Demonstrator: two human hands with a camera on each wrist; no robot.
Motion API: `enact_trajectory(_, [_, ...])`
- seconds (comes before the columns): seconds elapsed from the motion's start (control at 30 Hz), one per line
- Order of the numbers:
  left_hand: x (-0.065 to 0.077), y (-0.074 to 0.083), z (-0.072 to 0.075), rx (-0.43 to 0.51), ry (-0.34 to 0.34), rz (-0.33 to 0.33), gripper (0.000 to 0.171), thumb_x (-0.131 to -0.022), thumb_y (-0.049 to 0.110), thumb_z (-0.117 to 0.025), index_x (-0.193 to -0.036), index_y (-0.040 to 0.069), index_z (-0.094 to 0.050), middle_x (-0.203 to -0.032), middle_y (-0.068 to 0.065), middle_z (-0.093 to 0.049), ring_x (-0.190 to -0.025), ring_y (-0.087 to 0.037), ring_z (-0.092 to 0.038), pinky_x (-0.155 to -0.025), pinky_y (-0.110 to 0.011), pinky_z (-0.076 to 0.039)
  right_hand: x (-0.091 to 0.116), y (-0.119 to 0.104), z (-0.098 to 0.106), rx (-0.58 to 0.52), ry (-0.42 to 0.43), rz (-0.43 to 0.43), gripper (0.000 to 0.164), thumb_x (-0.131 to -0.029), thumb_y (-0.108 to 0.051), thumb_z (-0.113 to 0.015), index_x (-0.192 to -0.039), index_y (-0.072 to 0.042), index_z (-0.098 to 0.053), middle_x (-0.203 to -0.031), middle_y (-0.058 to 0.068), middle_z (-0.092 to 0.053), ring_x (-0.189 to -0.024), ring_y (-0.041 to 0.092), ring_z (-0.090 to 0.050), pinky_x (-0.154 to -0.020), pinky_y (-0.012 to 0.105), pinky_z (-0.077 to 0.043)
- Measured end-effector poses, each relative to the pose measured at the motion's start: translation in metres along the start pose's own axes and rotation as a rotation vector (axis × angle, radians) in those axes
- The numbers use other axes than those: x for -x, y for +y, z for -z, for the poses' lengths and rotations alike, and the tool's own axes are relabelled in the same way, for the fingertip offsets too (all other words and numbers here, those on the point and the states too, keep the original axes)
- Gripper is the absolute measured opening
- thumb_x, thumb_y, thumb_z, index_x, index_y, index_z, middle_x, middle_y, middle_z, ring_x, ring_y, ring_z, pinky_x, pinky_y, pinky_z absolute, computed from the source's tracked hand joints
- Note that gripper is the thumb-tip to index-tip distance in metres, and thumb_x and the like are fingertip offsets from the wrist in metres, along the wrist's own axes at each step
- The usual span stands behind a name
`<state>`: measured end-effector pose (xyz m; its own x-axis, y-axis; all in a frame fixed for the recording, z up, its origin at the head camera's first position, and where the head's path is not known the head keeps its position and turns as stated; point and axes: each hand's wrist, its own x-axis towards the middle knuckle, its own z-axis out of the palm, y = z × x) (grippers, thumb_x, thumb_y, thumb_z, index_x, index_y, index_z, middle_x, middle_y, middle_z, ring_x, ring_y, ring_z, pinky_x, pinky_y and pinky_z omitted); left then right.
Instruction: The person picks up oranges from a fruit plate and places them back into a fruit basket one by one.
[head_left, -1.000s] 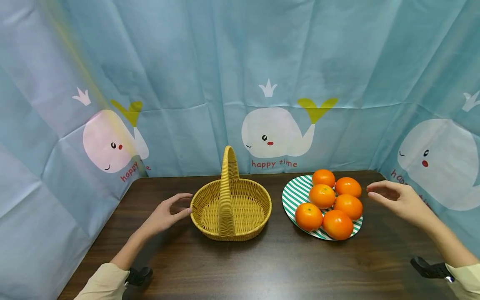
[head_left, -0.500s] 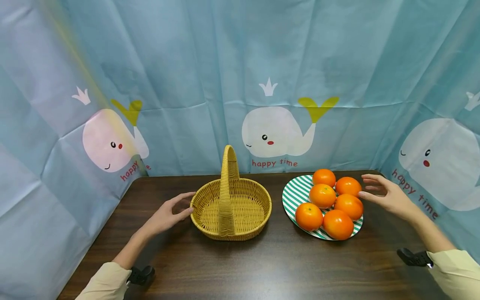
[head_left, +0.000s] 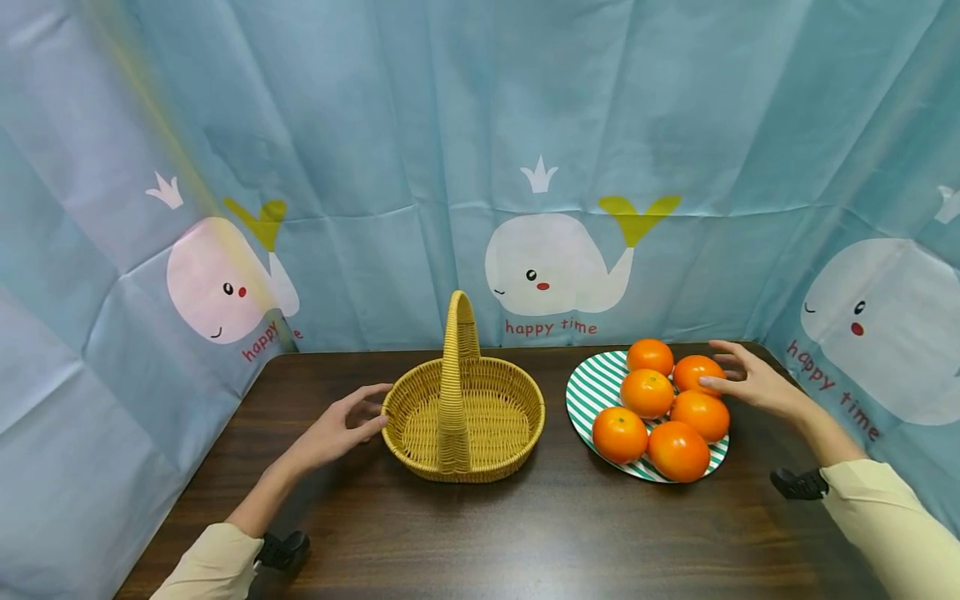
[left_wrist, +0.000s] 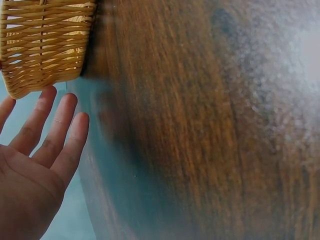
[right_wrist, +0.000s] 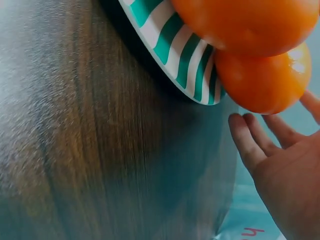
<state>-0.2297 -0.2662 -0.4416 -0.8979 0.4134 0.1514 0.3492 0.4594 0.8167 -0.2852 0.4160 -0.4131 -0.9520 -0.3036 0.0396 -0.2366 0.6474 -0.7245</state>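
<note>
A yellow woven basket [head_left: 506, 412] with a tall arched handle stands near the table's middle, with nothing in it. My left hand [head_left: 335, 429] is at its left side, thumb and fingertips at the rim; in the left wrist view the fingers [left_wrist: 67, 135] are spread and relaxed beside the weave. On a green-and-white striped plate [head_left: 588, 387] lie several oranges. My right hand [head_left: 761, 385] reaches the back right orange [head_left: 693, 372], thumb over its near side and fingers behind it. The right wrist view has the fingers spread by an orange [right_wrist: 265, 82], not curled round it.
The dark wooden table [head_left: 480, 533] bears the basket and plate. A blue curtain [head_left: 360, 167] with whale prints hangs behind the table and along both sides. Neighbouring oranges [head_left: 701, 417] lie against the one by my right hand.
My right hand has moved left from beside the plate to the back right orange. The left hand has stayed at the basket's rim, and the basket and oranges stand as before.
</note>
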Motion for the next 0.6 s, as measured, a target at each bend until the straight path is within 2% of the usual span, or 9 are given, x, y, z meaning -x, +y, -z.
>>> enact_trajectory(0.13, [0.000,0.001,0.000,-0.004,0.007,0.000,0.055,-0.103,0.020,-0.064,-0.152,0.005,-0.043,-0.129,-0.024,-0.062,-0.112,-0.035,-0.064,-0.077,-0.045,-0.057,-0.005,0.004,-0.002,-0.013,-0.012,-0.003,0.074,-0.101,-0.025,-0.066,-0.157,0.001,-0.026,-0.148,0.038,-0.035,-0.125,0.057,-0.044,-0.090,0.066,-0.047])
enact_trajectory(0.3, [0.000,0.002,0.000,0.002,0.003,-0.001,0.055,-0.103,0.018,-0.064,-0.152,0.004,-0.043,-0.128,-0.022,-0.063,-0.112,-0.035,-0.064,-0.077,-0.037,-0.057,-0.008,0.011,-0.002,-0.003,0.016,-0.012,0.062,-0.099,-0.026,-0.070,-0.148,0.001,-0.044,-0.138,0.031,-0.050,-0.115,0.047,-0.055,-0.084,0.044,-0.054])
enact_trajectory(0.47, [-0.001,0.002,0.001,0.021,-0.009,0.000,0.056,-0.103,0.019,-0.064,-0.152,0.005,-0.042,-0.129,-0.024,-0.062,-0.114,-0.039,-0.062,-0.079,-0.040,-0.057,-0.005,0.013,0.002,-0.011,0.043,-0.008,0.061,-0.098,-0.024,-0.072,-0.146,0.003,-0.045,-0.136,0.032,-0.051,-0.113,0.046,-0.056,-0.081,0.038,-0.055])
enact_trajectory(0.53, [-0.001,0.002,0.001,0.027,-0.005,0.004,0.056,-0.103,0.019,-0.064,-0.152,0.006,-0.043,-0.129,-0.023,-0.062,-0.115,-0.040,-0.062,-0.079,-0.041,-0.057,-0.004,0.013,0.003,-0.024,0.050,-0.009,0.062,-0.098,-0.024,-0.071,-0.146,0.003,-0.044,-0.136,0.033,-0.050,-0.112,0.042,-0.058,-0.080,0.036,-0.055])
enact_trajectory(0.6, [-0.001,0.001,0.001,0.032,-0.007,0.002,0.056,-0.103,0.019,-0.064,-0.152,0.005,-0.042,-0.129,-0.024,-0.062,-0.114,-0.040,-0.062,-0.079,-0.043,-0.058,-0.001,0.013,0.006,-0.035,0.064,-0.018,0.062,-0.098,-0.024,-0.072,-0.147,0.003,-0.044,-0.137,0.032,-0.050,-0.110,0.031,-0.059,-0.080,0.033,-0.055])
